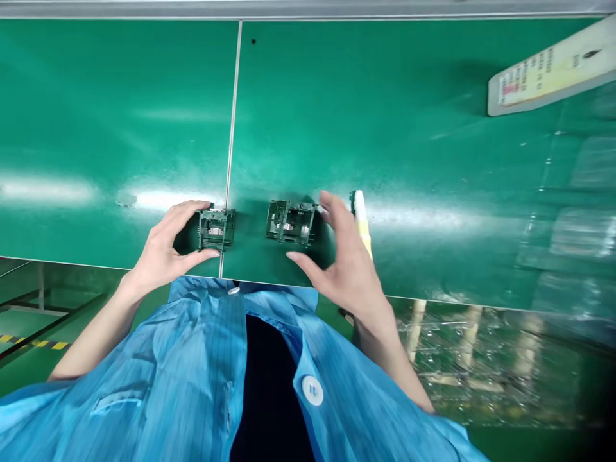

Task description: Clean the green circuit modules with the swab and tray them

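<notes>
My left hand grips a small dark green boxy part, an open frame with metal bits inside, between thumb and fingers. That part sits on the green tabletop across the pale seam. To its right lies a second, similar frame-like part, tilted a little. My right hand is beside it with thumb and fingers spread apart, holding nothing; the fingers are slightly blurred. A white and yellow marker-like stick lies just beyond my right hand, partly hidden by it, with a small dark piece against its tip.
A long pale labelled block lies at the far right of the green table. Clear plastic trays are along the right edge, and more clear plastic is below the table. A metal rail borders the back.
</notes>
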Available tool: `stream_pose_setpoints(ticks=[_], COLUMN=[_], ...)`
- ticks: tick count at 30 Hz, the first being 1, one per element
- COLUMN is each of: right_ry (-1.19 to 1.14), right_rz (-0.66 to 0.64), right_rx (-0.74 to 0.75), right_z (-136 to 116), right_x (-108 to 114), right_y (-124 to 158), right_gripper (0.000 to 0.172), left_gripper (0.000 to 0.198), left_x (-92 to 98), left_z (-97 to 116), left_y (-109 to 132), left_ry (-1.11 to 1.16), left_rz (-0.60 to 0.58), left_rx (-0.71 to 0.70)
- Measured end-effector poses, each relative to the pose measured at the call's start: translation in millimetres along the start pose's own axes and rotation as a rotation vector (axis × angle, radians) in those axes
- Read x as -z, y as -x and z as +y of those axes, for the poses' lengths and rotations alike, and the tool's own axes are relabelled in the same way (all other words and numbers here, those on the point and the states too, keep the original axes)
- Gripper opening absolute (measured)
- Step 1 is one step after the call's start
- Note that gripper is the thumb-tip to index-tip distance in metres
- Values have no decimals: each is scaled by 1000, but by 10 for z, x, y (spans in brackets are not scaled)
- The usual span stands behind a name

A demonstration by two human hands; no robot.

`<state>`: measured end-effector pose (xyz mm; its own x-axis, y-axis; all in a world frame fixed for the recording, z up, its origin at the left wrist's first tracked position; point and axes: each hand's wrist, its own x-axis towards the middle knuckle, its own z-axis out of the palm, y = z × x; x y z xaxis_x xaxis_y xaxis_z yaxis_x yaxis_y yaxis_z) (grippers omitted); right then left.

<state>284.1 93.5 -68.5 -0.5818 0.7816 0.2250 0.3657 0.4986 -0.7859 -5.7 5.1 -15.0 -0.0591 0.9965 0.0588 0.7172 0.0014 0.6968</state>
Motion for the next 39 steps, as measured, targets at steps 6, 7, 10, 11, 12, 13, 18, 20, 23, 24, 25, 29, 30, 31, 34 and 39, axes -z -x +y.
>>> stream_pose_setpoints(ticks=[6, 7, 10, 11, 12, 13, 18, 20, 23, 24, 25, 29, 30, 31, 34, 39], right_ry=[-64, -69, -69, -59, -44, -28, 33, 46, 53, 52, 52, 35, 31, 27, 14, -112], right_rz=[-47, -51, -62, -60, -57, -54, -11, -3, -17, -21, -22, -31, -35, -39, -44, -63], right_rx=[-23, -22, 24, 45, 66, 90, 154, 157, 198, 211, 220, 217, 210, 205, 189, 131], right_z=[-182, -257, -494, -562, -620, -668, -814, -853, -893, -900, -903, -898, -896, -895, -891, -823], right_x=[-59, -57, -51, -47, -40, -30, 55, 79, 85, 83, 81, 78, 78, 77, 73, 50], right_y=[-142, -127, -81, -77, -80, -90, -180, -209, -239, -246, -251, -257, -255, -254, -244, -205], right_gripper=[64, 61, 55, 54, 52, 51, 49, 49, 48, 47, 47, 47, 47, 48, 48, 49], left_gripper=[67, 67, 66, 65, 65, 64, 64, 65, 66, 66, 66, 67, 67, 67, 66, 68], left_x=[-132, -149, -188, -196, -201, -203, -213, -223, -229, -227, -223, -212, -214, -217, -221, -147], left_z=[58, 57, 52, 52, 54, 59, 97, 101, 90, 85, 79, 79, 85, 93, 117, 128], left_y=[34, 45, 76, 84, 90, 95, 113, 124, 141, 147, 152, 163, 163, 163, 164, 181], left_ry=[79, 131, 346, 410, 459, 495, 561, 579, 588, 587, 586, 583, 580, 576, 565, 415], left_rz=[-4, 0, 13, 12, 13, 15, 63, 89, 92, 83, 74, 68, 73, 77, 84, 68], left_rx=[-40, -16, 37, 36, 30, 23, 32, 26, 17, 16, 15, 30, 37, 42, 37, -44])
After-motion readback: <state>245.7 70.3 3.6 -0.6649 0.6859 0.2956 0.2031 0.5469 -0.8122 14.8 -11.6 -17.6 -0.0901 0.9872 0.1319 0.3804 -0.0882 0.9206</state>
